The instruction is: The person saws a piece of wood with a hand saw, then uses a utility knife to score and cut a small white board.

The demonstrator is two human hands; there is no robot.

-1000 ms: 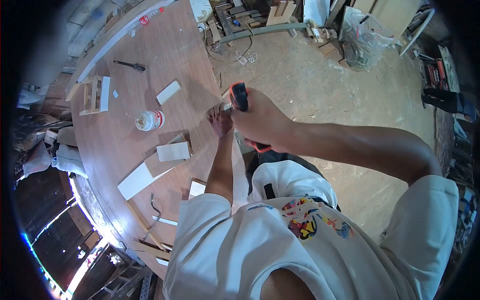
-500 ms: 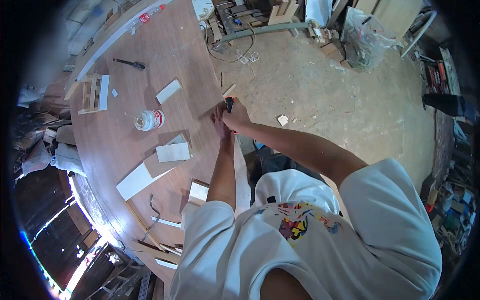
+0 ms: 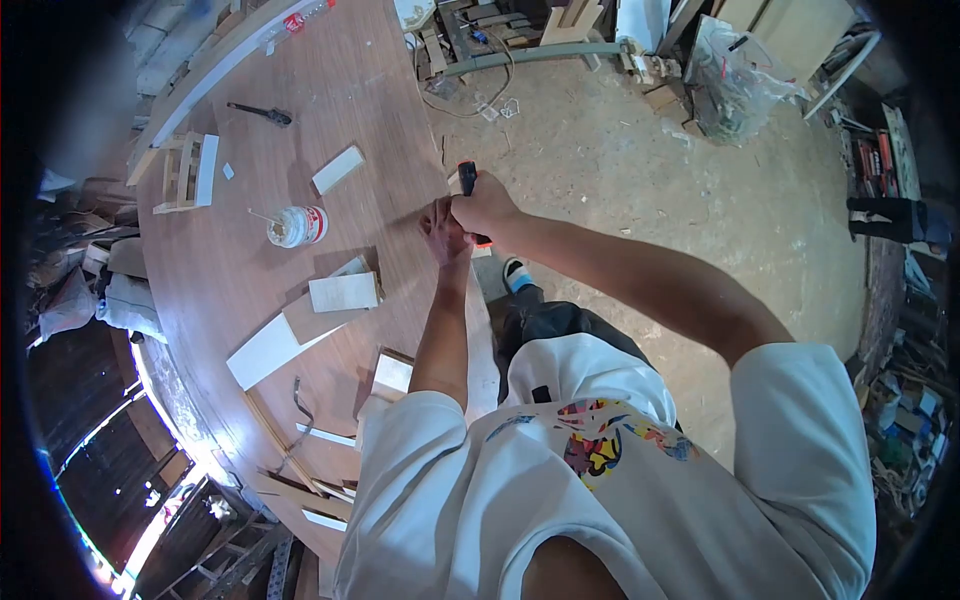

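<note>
Left hand (image 3: 443,232) & right hand (image 3: 487,208) sit pressed together at the bench (image 3: 330,90) edge, the tool (image 3: 466,175) poking out of the right fist, so no gap btwn them. Bare bench top runs from them to the glue jar (image 3: 295,226), w/ a wood block (image 3: 338,170) near beyond; stacked boards (image 3: 343,293) & a small block (image 3: 392,375) crowd the strip beside the left forearm. Off the edge, the floor (image 3: 640,170) is open, only scraps.

Bright daylight, fisheye warp, dark vignetted corners
</note>
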